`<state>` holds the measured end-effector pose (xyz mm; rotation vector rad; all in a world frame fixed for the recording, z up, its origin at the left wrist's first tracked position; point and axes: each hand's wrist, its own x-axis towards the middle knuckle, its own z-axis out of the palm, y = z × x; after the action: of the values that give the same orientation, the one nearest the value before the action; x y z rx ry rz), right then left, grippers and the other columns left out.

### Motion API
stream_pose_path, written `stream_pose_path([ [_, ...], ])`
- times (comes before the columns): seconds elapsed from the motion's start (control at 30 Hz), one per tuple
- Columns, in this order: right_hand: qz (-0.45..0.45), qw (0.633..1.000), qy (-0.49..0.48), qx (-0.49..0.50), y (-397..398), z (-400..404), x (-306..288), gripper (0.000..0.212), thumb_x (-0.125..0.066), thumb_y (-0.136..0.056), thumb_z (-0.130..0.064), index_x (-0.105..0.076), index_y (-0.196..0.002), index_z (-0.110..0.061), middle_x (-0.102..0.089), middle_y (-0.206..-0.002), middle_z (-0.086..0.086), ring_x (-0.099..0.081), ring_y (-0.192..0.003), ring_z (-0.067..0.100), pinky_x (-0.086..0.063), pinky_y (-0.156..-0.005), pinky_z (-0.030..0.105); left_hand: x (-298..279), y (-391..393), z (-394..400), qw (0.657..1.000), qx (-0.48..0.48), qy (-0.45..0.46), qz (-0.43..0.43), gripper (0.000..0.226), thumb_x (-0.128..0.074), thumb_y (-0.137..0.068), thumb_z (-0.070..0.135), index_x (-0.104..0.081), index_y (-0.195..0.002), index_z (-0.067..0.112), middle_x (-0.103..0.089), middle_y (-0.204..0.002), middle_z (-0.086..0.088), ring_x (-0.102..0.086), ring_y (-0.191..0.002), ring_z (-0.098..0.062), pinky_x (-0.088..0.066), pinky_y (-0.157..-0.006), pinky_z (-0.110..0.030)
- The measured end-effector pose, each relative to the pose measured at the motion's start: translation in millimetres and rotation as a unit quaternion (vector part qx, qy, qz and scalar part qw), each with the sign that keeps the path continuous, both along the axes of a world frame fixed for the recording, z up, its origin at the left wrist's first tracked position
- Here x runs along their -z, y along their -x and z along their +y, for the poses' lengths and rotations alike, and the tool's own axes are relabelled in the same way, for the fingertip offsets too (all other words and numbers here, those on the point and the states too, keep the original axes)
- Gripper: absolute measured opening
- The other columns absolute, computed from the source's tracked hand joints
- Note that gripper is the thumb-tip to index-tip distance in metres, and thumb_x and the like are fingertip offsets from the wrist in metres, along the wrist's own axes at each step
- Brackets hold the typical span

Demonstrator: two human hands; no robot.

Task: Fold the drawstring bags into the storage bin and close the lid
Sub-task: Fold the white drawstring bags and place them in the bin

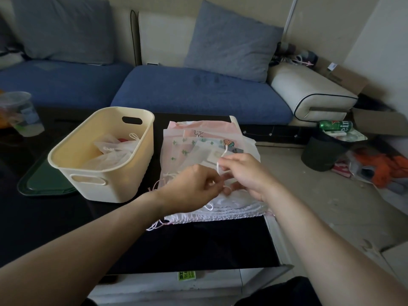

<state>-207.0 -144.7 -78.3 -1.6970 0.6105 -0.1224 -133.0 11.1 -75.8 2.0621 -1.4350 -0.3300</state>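
We are pinching a white cord (222, 159) with our right hand (244, 173) and, it seems, our left hand (194, 188), above the bags (187, 149) lying beside the bin (103, 180). If we are pulling too hard, the cord may be dragging the loose pile off the table (198, 244).

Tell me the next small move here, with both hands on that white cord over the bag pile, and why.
Probably finish gathering the white drawstring, then fold the top bag. Both the left hand and right hand pinch the cord above the stack of drawstring bags, which lies flat and unfolded beside the cream storage bin; the bin already holds a few bags.
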Motion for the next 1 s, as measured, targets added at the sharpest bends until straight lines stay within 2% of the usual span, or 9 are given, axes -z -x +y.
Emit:
stream_pose_path([
  [0.1, 0.008, 0.998, 0.024, -0.058, 4, 10, -5, 0.025, -0.065, -0.098, -0.025, -0.069, -0.087, -0.003, -0.072, -0.082, 0.01, -0.075, -0.075, 0.032, -0.057, -0.052, 0.035, -5, -12, 8, 0.976, 0.045, -0.089, 0.193, 0.024, -0.065, -0.095, 0.022, -0.065, -0.072, 0.013, -0.046, -0.052, 0.015, -0.04, -0.048, -0.003, -0.029, -0.051, -0.017],
  [0.2, -0.036, 0.986, 0.158, -0.033, 3, 17, -10, 0.012, -0.067, -0.096, -0.029, -0.071, -0.091, -0.019, -0.072, -0.079, -0.005, -0.075, -0.076, 0.012, -0.059, -0.059, 0.037, -6, -17, 11, 0.919, 0.063, -0.083, 0.38, 0.021, -0.058, -0.095, 0.007, -0.061, -0.075, 0.006, -0.035, -0.056, 0.003, -0.026, -0.051, -0.012, -0.017, -0.051, -0.026],
  [0.27, -0.091, 0.975, 0.203, -0.003, 1, 19, -14, 0.009, -0.068, -0.095, -0.029, -0.071, -0.093, -0.02, -0.071, -0.076, -0.015, -0.074, -0.076, 0.007, -0.06, -0.066, 0.035, -6, -21, 12, 0.895, 0.047, -0.051, 0.441, 0.023, -0.056, -0.09, 0.001, -0.054, -0.068, 0.009, -0.029, -0.058, -0.001, -0.019, -0.053, -0.013, -0.013, -0.053, -0.029],
  [0.37, -0.199, 0.94, 0.277, -0.004, 2, 18, -19, 0.005, -0.07, -0.094, -0.021, -0.071, -0.089, -0.018, -0.068, -0.079, -0.013, -0.066, -0.078, 0.001, -0.052, -0.071, 0.018, -11, -28, 14, 0.876, 0.03, -0.009, 0.482, 0.02, -0.055, -0.09, 0.006, -0.048, -0.072, 0.008, -0.023, -0.06, 0.0, -0.015, -0.055, -0.014, -0.011, -0.051, -0.027],
  [0.5, -0.251, 0.931, 0.258, -0.057, 5, 14, -21, 0.016, -0.069, -0.095, -0.028, -0.075, -0.084, -0.018, -0.066, -0.095, -0.008, -0.065, -0.09, 0.006, -0.05, -0.075, 0.02, -14, -38, 18, 0.878, -0.025, 0.036, 0.477, 0.024, -0.055, -0.096, 0.012, -0.048, -0.073, 0.013, -0.014, -0.069, -0.007, -0.011, -0.059, -0.017, -0.01, -0.052, -0.029],
  [0.63, -0.2, 0.929, 0.299, -0.085, 7, 15, -20, 0.024, -0.08, -0.081, -0.048, -0.079, -0.08, -0.024, -0.064, -0.103, -0.017, -0.062, -0.104, 0.005, -0.046, -0.082, 0.017, -14, -43, 21, 0.88, -0.031, 0.044, 0.471, 0.015, -0.055, -0.096, 0.016, -0.057, -0.086, 0.005, -0.021, -0.061, 0.001, -0.012, -0.056, -0.015, -0.011, -0.05, -0.028],
  [0.83, -0.172, 0.918, 0.353, -0.054, 4, 22, -17, 0.012, -0.088, -0.074, -0.036, -0.08, -0.079, -0.027, -0.064, -0.102, -0.02, -0.063, -0.103, 0.003, -0.049, -0.095, 0.028, -10, -45, 21, 0.872, -0.037, 0.058, 0.484, 0.03, -0.056, -0.097, 0.015, -0.059, -0.069, 0.008, -0.029, -0.055, 0.003, -0.019, -0.05, -0.012, -0.015, -0.045, -0.024],
  [0.9, -0.151, 0.917, 0.363, -0.066, 2, 24, -16, 0.007, -0.085, -0.079, -0.03, -0.08, -0.078, -0.025, -0.063, -0.104, -0.02, -0.062, -0.104, 0.004, -0.05, -0.096, 0.033, -8, -44, 21, 0.912, -0.082, 0.052, 0.398, 0.029, -0.06, -0.097, 0.021, -0.066, -0.078, 0.0, -0.04, -0.052, 0.005, -0.03, -0.045, -0.01, -0.025, -0.043, -0.022],
  [1.0, -0.073, 0.93, 0.337, -0.123, 1, 26, -17, 0.013, -0.081, -0.079, -0.027, -0.074, -0.067, -0.027, -0.062, -0.112, -0.021, -0.059, -0.11, 0.002, -0.047, -0.102, 0.036, -4, -37, 20, 0.982, -0.152, 0.047, 0.1, 0.013, -0.064, -0.094, 0.029, -0.067, -0.083, 0.023, -0.061, -0.064, 0.009, -0.052, -0.053, -0.004, -0.043, -0.051, -0.02],
])
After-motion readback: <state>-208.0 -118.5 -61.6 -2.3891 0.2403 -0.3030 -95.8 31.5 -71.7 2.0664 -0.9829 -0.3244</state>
